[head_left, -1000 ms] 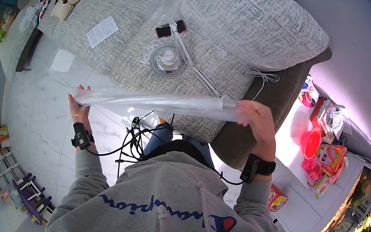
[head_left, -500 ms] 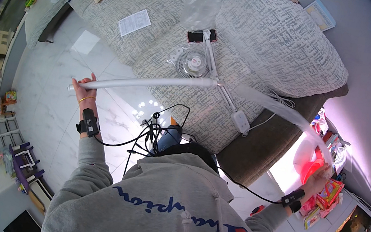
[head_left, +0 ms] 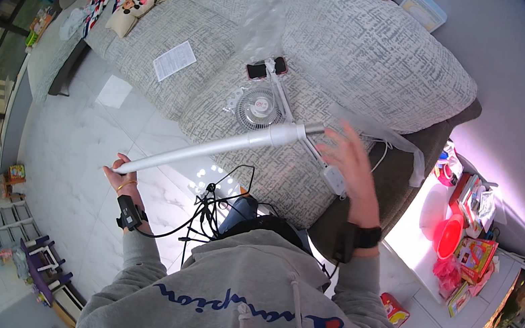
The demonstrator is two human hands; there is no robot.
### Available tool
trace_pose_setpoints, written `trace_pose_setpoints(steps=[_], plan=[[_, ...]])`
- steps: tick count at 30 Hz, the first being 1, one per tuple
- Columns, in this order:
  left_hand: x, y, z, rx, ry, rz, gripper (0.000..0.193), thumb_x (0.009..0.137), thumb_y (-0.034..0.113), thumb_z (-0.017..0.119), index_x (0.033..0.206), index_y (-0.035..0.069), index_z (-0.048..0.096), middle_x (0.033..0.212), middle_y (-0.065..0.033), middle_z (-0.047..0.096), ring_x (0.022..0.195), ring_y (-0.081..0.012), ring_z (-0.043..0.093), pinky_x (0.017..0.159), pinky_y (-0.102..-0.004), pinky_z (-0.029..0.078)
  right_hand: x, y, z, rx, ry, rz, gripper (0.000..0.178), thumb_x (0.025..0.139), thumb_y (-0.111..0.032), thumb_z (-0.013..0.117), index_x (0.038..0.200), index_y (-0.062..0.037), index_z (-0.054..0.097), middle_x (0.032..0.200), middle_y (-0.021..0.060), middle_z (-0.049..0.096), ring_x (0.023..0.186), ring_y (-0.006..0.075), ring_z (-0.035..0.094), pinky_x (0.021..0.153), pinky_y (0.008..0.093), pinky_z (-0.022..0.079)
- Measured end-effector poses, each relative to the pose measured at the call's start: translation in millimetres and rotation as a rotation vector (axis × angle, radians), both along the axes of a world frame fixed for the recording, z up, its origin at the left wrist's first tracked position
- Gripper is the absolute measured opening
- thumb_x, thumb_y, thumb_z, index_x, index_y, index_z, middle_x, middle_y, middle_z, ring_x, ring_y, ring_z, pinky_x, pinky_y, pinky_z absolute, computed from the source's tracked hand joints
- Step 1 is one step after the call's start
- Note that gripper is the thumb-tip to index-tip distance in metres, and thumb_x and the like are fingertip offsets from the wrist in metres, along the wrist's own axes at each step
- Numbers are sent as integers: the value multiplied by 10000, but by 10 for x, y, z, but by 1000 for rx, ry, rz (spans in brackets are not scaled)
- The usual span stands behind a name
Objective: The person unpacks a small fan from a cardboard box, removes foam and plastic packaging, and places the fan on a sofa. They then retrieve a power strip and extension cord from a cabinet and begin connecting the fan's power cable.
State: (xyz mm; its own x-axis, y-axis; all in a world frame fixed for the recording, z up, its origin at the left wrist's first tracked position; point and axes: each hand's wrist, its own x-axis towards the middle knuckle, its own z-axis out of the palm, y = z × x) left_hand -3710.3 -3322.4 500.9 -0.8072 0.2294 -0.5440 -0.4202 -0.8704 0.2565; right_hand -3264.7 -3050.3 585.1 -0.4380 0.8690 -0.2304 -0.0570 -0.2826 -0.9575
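My left hand [head_left: 123, 178] is closed around the lower end of a long white pole [head_left: 210, 148]. The pole slants up to the right, with a thicker collar and a bare metal tip at its far end. Beside that tip, my right hand [head_left: 352, 164] is raised with its fingers apart, slightly blurred, and holds nothing. A clear plastic sleeve [head_left: 415, 158] lies over the sofa arm to the right. Behind the pole, a round caged fan head [head_left: 260, 108] rests on the sofa. A white power strip [head_left: 335, 179] is partly hidden near my right hand.
The grey patterned sofa [head_left: 228, 33] holds a printed sheet [head_left: 175, 60], a dark phone [head_left: 257, 71] and crumpled clear plastic [head_left: 261, 25]. Tangled black cables [head_left: 207, 207] hang before me. At the right, a low cabinet carries a red bowl [head_left: 447, 236] and several books.
The plastic sleeve has come off the pole's far end onto the sofa arm. My right hand has let go of it and moved left toward the metal tip. My left hand has lowered slightly.
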Motion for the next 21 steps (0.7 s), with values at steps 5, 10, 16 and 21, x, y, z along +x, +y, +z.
trace_pose_setpoints(steps=[5,10,16,21], plan=[[8,-105,-313,-90,-125,-74,294,865,291,418,721,43,352,531,-39,375,472,-144,409,727,-415,498,-502,-227,431,59,136,124,297,788,-58,554,1067,24,494,1015,106,551,844,108,545,702,215,457],[93,-184,-795,-164,-413,-224,303,870,290,394,681,54,388,528,-31,412,494,-164,443,731,-398,470,-620,-446,663,179,259,191,273,733,14,596,998,16,529,953,86,571,797,85,531,676,203,450],[350,40,-826,-424,-280,-379,313,865,296,367,738,19,440,582,-86,496,621,-224,504,792,-379,422,-396,-533,424,176,6,-125,190,794,-58,514,972,10,503,967,101,559,806,105,533,678,209,442],[666,152,-501,-94,-185,-508,240,756,263,508,660,43,505,609,-76,539,731,-226,554,830,-384,397,64,-426,-1,-103,36,-381,229,853,-153,457,1031,-8,467,1012,131,543,872,149,538,698,215,445]])
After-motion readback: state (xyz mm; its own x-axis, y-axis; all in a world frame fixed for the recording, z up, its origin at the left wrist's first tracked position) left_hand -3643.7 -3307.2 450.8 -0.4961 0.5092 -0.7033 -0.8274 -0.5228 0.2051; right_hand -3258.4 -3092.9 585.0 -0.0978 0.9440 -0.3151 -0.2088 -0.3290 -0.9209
